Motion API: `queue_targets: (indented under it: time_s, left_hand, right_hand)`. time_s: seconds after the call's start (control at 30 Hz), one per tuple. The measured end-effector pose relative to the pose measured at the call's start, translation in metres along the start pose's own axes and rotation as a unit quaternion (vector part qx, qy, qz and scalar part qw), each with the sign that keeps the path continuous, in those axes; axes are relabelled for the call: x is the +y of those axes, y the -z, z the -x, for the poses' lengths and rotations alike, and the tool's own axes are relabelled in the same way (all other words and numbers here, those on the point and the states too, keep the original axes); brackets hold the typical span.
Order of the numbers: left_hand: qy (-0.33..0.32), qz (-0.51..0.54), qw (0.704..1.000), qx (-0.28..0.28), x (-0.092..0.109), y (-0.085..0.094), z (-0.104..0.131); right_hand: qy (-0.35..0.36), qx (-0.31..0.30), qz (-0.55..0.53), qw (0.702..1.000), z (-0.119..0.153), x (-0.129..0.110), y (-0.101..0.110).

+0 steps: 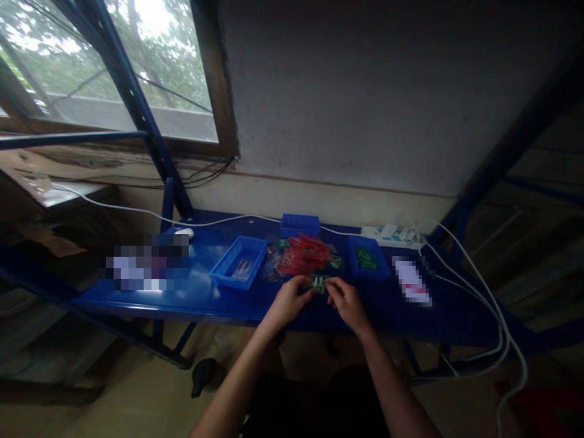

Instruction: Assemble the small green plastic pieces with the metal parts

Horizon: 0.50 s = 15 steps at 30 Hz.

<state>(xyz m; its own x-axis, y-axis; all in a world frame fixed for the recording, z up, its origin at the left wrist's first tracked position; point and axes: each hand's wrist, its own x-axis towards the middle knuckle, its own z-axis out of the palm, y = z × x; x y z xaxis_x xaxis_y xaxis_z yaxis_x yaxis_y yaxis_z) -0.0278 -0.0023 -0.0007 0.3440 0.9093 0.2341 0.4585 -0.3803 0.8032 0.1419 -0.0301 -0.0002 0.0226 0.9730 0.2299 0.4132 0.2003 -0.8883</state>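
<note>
Between my two hands, over the front part of the blue table, is a small clear packet [319, 283] with green and whitish pieces in it. My left hand [292, 298] pinches its left side between thumb and fingers. The right side is gripped by the fingertips of my right hand [345, 299]. Just beyond lies a heap of red packets [305, 252], with some clear and green packets partly under it. A blue tray [366, 258] holding green pieces stands to the right. On the left sits another blue tray [221, 277] with a few small clear or whitish items inside.
A third blue tray [300, 224] stands behind the heap. At the back right is a white power strip [392, 237], its white cables looping over the table's right side. Blurred-out items lie at both ends. Blue metal posts [157, 146] rise at the sides.
</note>
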Motion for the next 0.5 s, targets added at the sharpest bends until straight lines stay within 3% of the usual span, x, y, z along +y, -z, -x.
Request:
queue_targets:
  time_s: [0.27,0.5]
  left_hand:
    - [0.026,0.054,0.998,-0.023,0.007,0.0,-0.002]
    - [0.007,0.06,0.998,-0.033,0.01,0.006,0.005]
  right_hand:
    - [-0.025,-0.021,-0.103,0.994,0.003,-0.005,0.005]
    - [-0.03,-0.04,-0.1,0.994,0.003,-0.002,0.003]
